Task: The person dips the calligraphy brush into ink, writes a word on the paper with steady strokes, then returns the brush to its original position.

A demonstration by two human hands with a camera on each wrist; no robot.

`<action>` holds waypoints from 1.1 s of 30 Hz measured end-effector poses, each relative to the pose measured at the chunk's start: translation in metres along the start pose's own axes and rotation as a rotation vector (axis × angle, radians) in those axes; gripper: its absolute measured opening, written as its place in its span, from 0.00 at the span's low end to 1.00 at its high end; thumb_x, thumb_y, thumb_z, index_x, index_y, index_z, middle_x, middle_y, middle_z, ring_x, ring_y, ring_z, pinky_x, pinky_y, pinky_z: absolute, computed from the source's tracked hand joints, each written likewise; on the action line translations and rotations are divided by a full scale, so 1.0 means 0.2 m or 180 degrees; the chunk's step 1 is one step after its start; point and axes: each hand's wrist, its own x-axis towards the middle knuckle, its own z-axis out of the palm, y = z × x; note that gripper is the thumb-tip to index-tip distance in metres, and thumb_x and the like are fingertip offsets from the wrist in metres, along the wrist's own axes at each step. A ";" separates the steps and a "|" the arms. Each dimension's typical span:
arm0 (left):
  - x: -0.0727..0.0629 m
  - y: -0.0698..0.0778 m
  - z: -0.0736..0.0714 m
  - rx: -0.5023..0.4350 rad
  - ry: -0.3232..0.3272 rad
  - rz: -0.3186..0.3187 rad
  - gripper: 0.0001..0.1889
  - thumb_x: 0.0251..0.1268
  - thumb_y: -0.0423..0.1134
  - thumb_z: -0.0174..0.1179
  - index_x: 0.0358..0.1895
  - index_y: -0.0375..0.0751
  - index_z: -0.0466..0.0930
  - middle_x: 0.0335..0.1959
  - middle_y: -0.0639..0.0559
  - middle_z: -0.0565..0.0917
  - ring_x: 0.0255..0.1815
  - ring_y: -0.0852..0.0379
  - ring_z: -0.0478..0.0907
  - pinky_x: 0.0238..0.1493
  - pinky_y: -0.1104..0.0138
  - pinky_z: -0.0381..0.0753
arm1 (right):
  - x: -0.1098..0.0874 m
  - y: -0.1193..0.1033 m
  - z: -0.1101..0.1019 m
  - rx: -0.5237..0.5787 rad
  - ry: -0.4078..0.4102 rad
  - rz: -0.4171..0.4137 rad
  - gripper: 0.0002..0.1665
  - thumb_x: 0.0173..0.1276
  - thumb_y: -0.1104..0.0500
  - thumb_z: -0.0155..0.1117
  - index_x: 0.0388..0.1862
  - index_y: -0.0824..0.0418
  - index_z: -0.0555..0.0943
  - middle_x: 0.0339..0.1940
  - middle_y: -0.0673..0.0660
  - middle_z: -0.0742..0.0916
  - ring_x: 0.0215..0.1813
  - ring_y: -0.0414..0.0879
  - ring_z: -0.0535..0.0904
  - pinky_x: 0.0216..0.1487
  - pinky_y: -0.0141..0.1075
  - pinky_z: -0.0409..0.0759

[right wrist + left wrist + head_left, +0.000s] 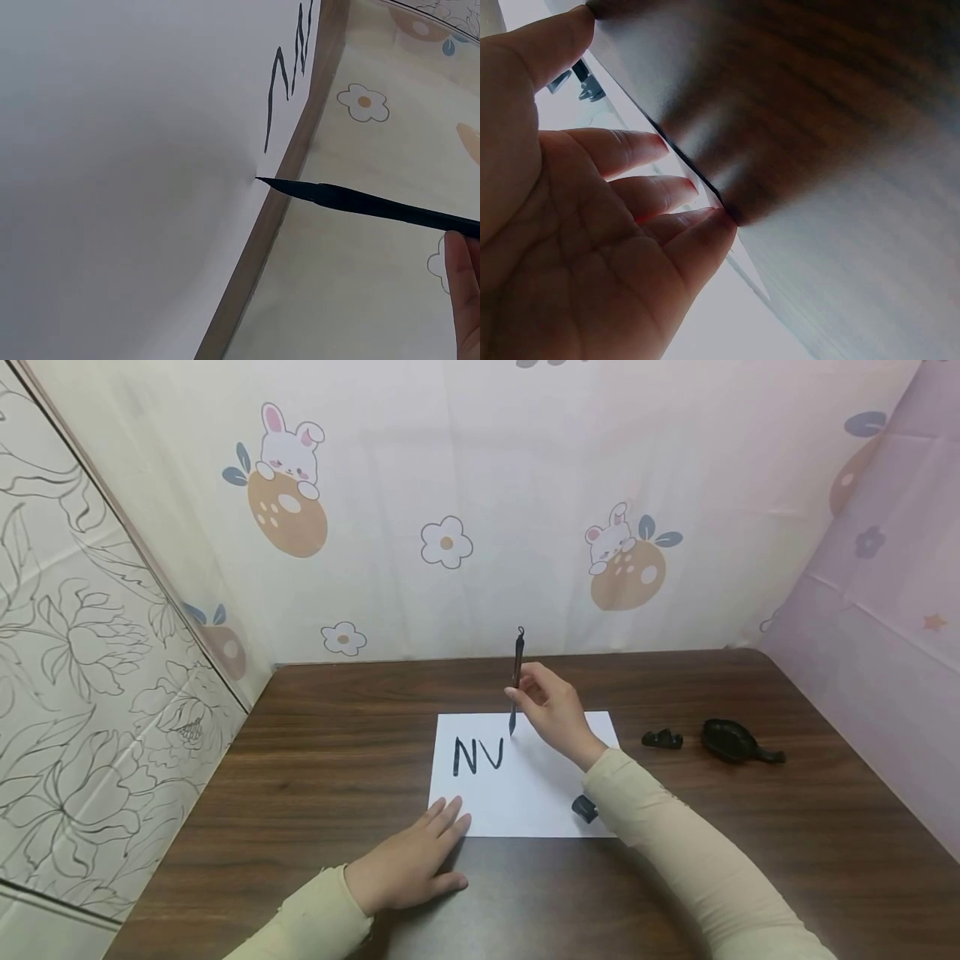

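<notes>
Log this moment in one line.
right hand: holds brush, tip right of V | left hand: fingertips on near-left corner of paper | inked: N, V

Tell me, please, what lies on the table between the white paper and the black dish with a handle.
In the head view, a small black brush rest lies on the table between the white paper and the dish.

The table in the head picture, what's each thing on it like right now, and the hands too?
Brush: near upright, tip down at or just above the paper; contact unclear.
Right hand: pinching the brush.
Left hand: fingers spread, fingertips on the paper's edge.
Paper: flat, partly marked with black strokes.
Small black block: on the paper, partly hidden by the sleeve.
Black stand: nothing on it.
Dark dish: on the table, contents unclear.
</notes>
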 end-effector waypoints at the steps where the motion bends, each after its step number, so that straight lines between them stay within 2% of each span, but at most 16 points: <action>1: 0.00 0.00 0.00 0.0003 0.0001 0.0000 0.39 0.67 0.57 0.59 0.75 0.40 0.60 0.78 0.40 0.56 0.79 0.39 0.54 0.73 0.49 0.64 | 0.00 0.00 0.00 0.0000 -0.0009 0.0009 0.12 0.69 0.58 0.65 0.49 0.57 0.77 0.37 0.54 0.84 0.40 0.46 0.82 0.44 0.41 0.83; 12: 0.00 0.00 0.00 0.0029 0.0020 0.0012 0.39 0.67 0.56 0.59 0.75 0.39 0.60 0.78 0.39 0.57 0.78 0.39 0.54 0.73 0.49 0.64 | -0.02 0.01 0.01 0.0003 -0.0042 0.0003 0.12 0.69 0.58 0.65 0.49 0.57 0.77 0.36 0.54 0.84 0.38 0.44 0.80 0.41 0.38 0.82; 33: 0.00 0.01 0.00 0.0026 0.0002 0.0007 0.39 0.67 0.57 0.58 0.74 0.39 0.60 0.78 0.39 0.56 0.78 0.39 0.54 0.73 0.49 0.64 | -0.05 -0.01 0.00 0.0003 -0.0118 0.0094 0.13 0.69 0.57 0.65 0.51 0.57 0.76 0.36 0.55 0.84 0.38 0.45 0.81 0.41 0.39 0.82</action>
